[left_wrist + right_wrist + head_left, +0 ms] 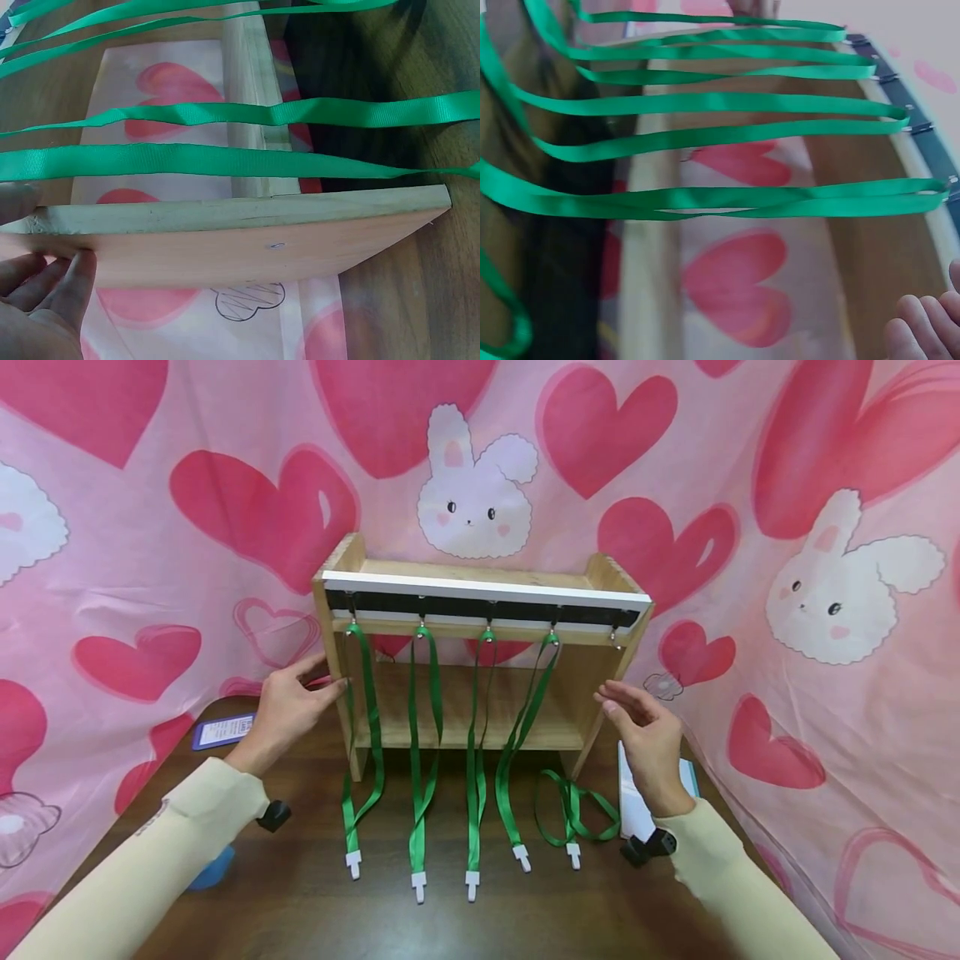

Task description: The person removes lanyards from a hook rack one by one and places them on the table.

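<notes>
My left hand grips the left side panel of a wooden rack. In the left wrist view, the thumb lies at the panel's front edge and the fingers against its outer face. My right hand is beside the right panel, fingers loosely bent with nothing between them; part of it shows at the right wrist view's lower right corner. Several green lanyards with white clips hang from hooks on the rack's black-and-white front strip. The rightmost hook is bare. Another green lanyard lies looped on the table below it.
On the brown table, a blue-edged card holder lies behind the left forearm. A blue object is partly covered by the left sleeve. White papers lie near the right wrist. A pink heart-and-bunny cloth surrounds the table.
</notes>
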Available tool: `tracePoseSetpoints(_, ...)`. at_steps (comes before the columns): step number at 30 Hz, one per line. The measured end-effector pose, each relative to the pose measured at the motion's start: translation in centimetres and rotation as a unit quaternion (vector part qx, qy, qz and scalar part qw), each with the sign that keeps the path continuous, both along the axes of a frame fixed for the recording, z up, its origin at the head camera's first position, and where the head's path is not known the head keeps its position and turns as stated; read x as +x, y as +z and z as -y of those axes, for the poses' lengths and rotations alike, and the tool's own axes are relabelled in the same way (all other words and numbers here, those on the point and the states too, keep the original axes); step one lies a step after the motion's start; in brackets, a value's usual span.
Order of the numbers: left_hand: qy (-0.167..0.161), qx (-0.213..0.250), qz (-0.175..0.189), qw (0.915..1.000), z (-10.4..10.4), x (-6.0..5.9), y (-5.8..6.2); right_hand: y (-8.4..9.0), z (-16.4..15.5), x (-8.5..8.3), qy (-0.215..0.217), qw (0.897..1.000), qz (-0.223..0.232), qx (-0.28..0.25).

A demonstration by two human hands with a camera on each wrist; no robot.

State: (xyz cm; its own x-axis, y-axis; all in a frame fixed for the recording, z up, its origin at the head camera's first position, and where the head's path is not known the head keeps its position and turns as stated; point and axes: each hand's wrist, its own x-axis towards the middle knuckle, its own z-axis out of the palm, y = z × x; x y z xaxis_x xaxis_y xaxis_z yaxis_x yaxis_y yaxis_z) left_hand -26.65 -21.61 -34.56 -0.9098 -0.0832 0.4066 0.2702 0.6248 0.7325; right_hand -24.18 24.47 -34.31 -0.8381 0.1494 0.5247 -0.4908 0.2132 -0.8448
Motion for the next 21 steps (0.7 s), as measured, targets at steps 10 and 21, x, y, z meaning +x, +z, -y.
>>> tracePoseSetpoints(10,-0.002,-0.005,-0.003,1.0000,0.1,-0.1,0.0,4.3,0.6,-0.5,0.038,0.999,-0.024,0.009)
tracePoseSetpoints(21,-0.006,-0.004,0.000,1.0000,0.0,0.1,0.3,5.9,2.6,-1.4,0.066,0.997,-0.014,0.043)
